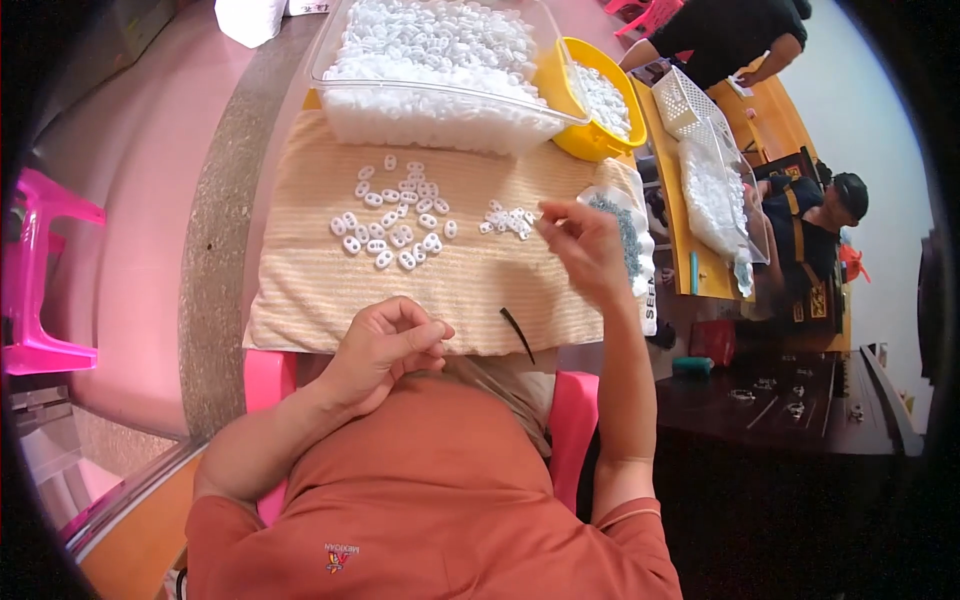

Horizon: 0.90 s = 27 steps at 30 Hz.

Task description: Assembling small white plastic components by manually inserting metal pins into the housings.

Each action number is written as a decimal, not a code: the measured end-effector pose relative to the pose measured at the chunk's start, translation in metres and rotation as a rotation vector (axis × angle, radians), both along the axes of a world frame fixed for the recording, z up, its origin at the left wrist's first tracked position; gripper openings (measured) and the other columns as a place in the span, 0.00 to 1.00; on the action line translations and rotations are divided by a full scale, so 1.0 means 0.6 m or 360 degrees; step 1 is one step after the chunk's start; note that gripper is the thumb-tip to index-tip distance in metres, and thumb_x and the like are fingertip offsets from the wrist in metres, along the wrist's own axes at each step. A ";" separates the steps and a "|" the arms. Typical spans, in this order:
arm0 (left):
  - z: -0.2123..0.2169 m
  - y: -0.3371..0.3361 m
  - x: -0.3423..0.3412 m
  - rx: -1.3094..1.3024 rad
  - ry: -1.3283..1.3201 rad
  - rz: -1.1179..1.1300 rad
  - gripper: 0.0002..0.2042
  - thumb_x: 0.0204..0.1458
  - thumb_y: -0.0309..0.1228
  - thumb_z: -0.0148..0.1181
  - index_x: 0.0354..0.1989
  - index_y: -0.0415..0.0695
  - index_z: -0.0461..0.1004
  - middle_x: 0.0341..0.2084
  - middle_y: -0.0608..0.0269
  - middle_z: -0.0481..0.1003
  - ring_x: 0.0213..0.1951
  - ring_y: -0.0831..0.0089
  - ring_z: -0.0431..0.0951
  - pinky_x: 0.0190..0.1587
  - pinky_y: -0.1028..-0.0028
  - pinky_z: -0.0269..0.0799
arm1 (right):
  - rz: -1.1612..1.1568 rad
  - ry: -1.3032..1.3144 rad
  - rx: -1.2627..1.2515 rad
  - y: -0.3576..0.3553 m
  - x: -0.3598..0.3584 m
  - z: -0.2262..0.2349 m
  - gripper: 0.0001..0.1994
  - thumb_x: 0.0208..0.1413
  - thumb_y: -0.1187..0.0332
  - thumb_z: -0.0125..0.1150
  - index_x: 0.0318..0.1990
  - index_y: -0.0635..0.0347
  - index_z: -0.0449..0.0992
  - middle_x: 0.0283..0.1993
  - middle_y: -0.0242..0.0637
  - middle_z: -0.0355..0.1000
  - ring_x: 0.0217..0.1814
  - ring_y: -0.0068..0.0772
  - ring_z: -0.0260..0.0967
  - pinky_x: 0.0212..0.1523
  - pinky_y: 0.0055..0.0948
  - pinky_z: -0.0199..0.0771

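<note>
My left hand is held low at the table's near edge, thumb and forefinger pinched together; whatever is between them is too small to make out. My right hand is raised over the right of the towel, its fingertips drawn together beside a small heap of little white pieces. Any part in that pinch is hidden. Farther left lie several white oval plastic pieces with two holes, loosely scattered. Partly behind my right hand, small grey-blue parts sit in a white-rimmed holder. A thin curved black strip lies between my hands.
A striped beige towel covers the table. At its back stand a clear tub full of white pieces and a yellow basin. People work at another table on the right, with a white basket. A pink stool stands left.
</note>
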State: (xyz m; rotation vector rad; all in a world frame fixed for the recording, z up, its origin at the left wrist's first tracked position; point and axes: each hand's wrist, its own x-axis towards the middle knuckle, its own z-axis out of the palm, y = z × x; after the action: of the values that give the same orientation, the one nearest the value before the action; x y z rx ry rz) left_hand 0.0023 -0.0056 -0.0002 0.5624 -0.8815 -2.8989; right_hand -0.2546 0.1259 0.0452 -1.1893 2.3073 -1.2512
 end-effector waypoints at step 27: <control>0.001 0.005 0.000 -0.0072 -0.0050 0.0009 0.05 0.54 0.25 0.61 0.32 0.41 0.71 0.32 0.60 0.77 0.30 0.76 0.77 0.35 0.76 0.77 | -0.0159 0.0908 0.0482 -0.005 0.031 -0.052 0.07 0.52 0.69 0.59 0.37 0.58 0.76 0.38 0.41 0.74 0.39 0.50 0.73 0.39 0.42 0.73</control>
State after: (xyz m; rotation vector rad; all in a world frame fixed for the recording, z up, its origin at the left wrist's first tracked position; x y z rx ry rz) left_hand 0.0023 -0.0026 0.0006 0.6070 -0.9455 -2.8646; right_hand -0.2363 0.1229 0.0138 -1.4699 2.8504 -0.5927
